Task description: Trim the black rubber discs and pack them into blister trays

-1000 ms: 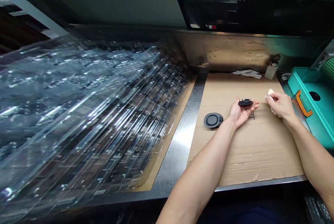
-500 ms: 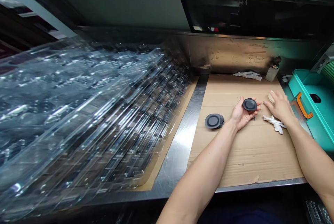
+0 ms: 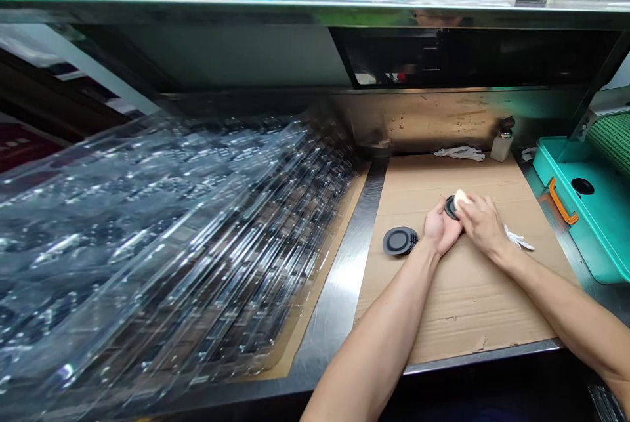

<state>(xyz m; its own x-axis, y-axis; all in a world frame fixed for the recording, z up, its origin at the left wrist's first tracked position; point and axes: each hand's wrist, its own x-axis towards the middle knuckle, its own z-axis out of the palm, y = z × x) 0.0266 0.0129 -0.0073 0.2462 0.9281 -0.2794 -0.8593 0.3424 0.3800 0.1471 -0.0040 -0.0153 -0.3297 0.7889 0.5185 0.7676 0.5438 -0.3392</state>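
My left hand (image 3: 441, 230), palm up, holds a small black oval plastic part (image 3: 449, 207) over the cardboard. In my right hand (image 3: 483, 222) is a pale cream round pad (image 3: 461, 198), pinched in the fingers and pressed against that part. My right fingers hide much of the black part. To the left lies a small stack of similar black oval parts (image 3: 398, 240). A white glove (image 3: 518, 238) shows partly behind my right wrist.
Stacked clear plastic trays (image 3: 187, 232) fill the left side. A teal bin (image 3: 595, 238) with an orange handle stands at the right. Toward the back are a small bottle (image 3: 501, 146) and white gloves (image 3: 459, 153). A shelf edge (image 3: 295, 14) runs overhead.
My right hand has picked the pale pad off the cardboard and brought it left onto the black part in my left hand. The camera view has tilted up.
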